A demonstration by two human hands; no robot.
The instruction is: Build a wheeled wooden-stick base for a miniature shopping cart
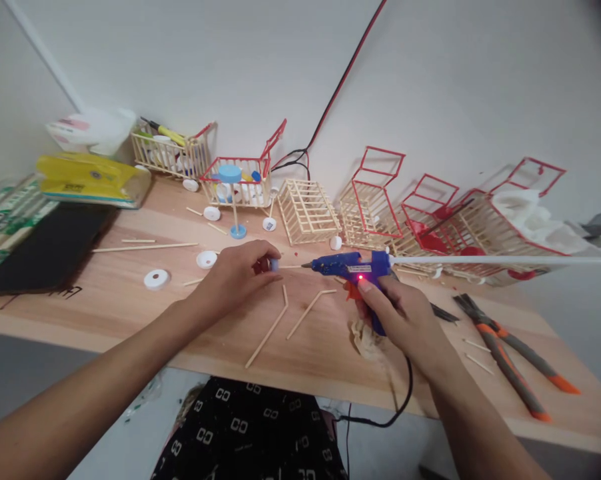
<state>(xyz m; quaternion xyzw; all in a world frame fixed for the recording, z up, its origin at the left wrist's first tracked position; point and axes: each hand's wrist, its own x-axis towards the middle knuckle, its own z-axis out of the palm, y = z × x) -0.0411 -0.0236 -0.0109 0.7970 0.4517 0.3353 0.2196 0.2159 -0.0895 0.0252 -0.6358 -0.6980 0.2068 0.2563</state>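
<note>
My right hand is wrapped round the handle of a blue hot glue gun, whose small red light glows. A long white glue stick sticks out of its back. The nozzle points left, toward my left hand. Between the fingertips of that hand is a small light-blue bottle cap, partly hidden by the fingers. A thin wooden stick runs between the cap and the nozzle; whether it is joined to the cap I cannot tell. Two bent wooden stick pieces lie below on the table.
Several little stick-built carts line the wall, some with red trim. A blue-capped wheel axle stands upright. White caps lie at left, near a dark tablet-like slab and a yellow packet. Orange-handled pliers lie at right.
</note>
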